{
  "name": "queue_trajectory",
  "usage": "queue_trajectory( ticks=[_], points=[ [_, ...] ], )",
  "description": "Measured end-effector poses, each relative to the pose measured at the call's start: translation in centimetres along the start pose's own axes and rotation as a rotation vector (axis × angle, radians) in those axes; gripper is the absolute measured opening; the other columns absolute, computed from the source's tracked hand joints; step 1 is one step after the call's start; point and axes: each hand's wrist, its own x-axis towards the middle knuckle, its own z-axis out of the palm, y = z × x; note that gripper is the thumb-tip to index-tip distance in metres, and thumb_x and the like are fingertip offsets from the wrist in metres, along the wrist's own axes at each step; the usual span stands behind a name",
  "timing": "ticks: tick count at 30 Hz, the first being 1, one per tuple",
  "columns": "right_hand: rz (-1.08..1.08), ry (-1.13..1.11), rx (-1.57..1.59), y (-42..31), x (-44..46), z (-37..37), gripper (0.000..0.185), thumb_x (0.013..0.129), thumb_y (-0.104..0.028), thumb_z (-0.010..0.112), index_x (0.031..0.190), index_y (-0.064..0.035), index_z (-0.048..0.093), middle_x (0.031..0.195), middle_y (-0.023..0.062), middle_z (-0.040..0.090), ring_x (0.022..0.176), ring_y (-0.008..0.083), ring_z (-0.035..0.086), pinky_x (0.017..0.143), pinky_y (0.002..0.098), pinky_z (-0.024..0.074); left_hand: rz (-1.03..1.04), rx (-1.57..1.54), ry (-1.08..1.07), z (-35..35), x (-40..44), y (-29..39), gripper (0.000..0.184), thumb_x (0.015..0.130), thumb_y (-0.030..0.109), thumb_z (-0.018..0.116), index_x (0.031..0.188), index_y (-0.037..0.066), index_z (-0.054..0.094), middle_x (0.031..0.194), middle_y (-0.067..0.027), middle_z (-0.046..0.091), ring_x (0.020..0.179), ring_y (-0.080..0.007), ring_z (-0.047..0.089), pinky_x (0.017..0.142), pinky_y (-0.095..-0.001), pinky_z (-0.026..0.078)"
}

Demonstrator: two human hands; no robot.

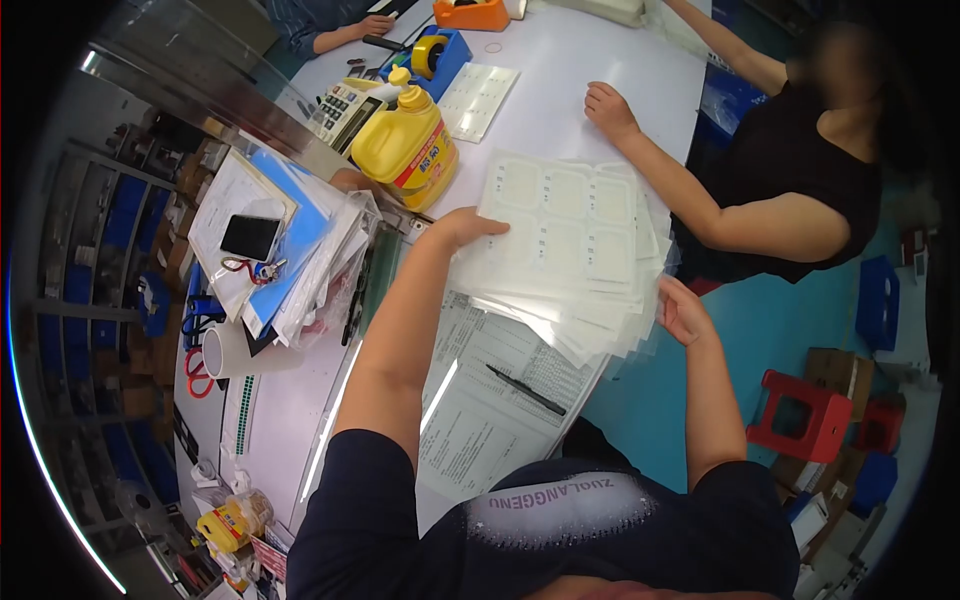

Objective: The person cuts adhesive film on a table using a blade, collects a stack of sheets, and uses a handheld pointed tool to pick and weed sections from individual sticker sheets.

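Note:
A fanned stack of translucent plastic sheets (563, 265), with pale square panels and small printed marks, is raised over the near part of the table. My left hand (468, 229) grips its left edge, thumb on top and the other fingers hidden below. At the lower right edge, my right hand (684, 312) is loosely curled, its fingertips beside or touching the uneven sheet corners. Below the stack, a black pen (526, 389) rests on printed papers (475, 425) under a clear cover.
A yellow jug (408, 150), calculator (346, 113) and blue tape dispenser (440, 62) stand beyond my left hand. Papers with a phone (251, 237) lie left. A person (790, 170) sits right, forearm near the stack; another person's hand (375, 26) is at the back. Red stool (803, 415) at right.

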Motion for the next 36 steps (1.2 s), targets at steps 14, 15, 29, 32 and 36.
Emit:
queue_trajectory(
  ticks=[14,15,29,32,36],
  points=[
    [-0.186,-0.039,-0.015,1.9,-9.6,8.0,0.047,0.093,-0.007,0.065,0.135,0.0008,0.048,0.121,0.0111,0.065,0.106,0.0198,0.064,0.09,0.0326,0.0523,0.285,-0.123,0.139,1.5,-18.4,-5.7,0.057,0.085,0.009,0.07,0.137,-0.002,0.05,0.127,-0.0147,0.062,0.115,-0.0239,0.061,0.101,-0.0373,0.046],
    [-0.168,-0.092,-0.07,2.4,-10.5,8.3,0.048,0.092,-0.007,0.065,0.136,0.0001,0.047,0.119,0.0104,0.066,0.104,0.0189,0.065,0.088,0.0318,0.0525,0.267,-0.178,0.226,2.5,-21.7,-7.4,0.059,0.083,0.01,0.071,0.137,-0.003,0.05,0.127,-0.0149,0.062,0.115,-0.0243,0.06,0.101,-0.037,0.046],
    [-0.405,-1.107,-0.892,9.5,-23.3,27.9,0.047,0.09,-0.026,0.069,0.133,-0.0109,0.057,0.12,0.0104,0.066,0.109,0.0225,0.062,0.095,0.0316,0.0475,0.526,-0.714,1.158,19.9,-54.4,-37.8,0.061,0.087,0.012,0.069,0.141,-0.001,0.044,0.142,-0.0108,0.051,0.131,-0.0237,0.047,0.114,-0.0392,0.031],
    [-0.438,-1.212,-0.933,10.5,-23.0,28.3,0.051,0.088,-0.029,0.073,0.132,-0.0101,0.057,0.124,0.0104,0.065,0.113,0.0249,0.061,0.097,0.0328,0.046,0.525,-0.819,1.207,23.0,-54.7,-42.7,0.062,0.085,0.01,0.073,0.14,0.001,0.046,0.134,-0.0079,0.056,0.128,-0.0219,0.047,0.113,-0.0367,0.03],
    [-0.25,-1.062,-0.891,13.1,-23.1,28.2,0.041,0.086,-0.028,0.076,0.119,-0.006,0.065,0.111,0.0065,0.068,0.104,0.0164,0.061,0.093,0.0312,0.0469,0.468,-0.776,1.309,25.2,-53.1,-41.8,0.053,0.084,0.009,0.074,0.132,0.0,0.053,0.125,-0.0089,0.061,0.117,-0.021,0.056,0.104,-0.0346,0.04]
  ],
)
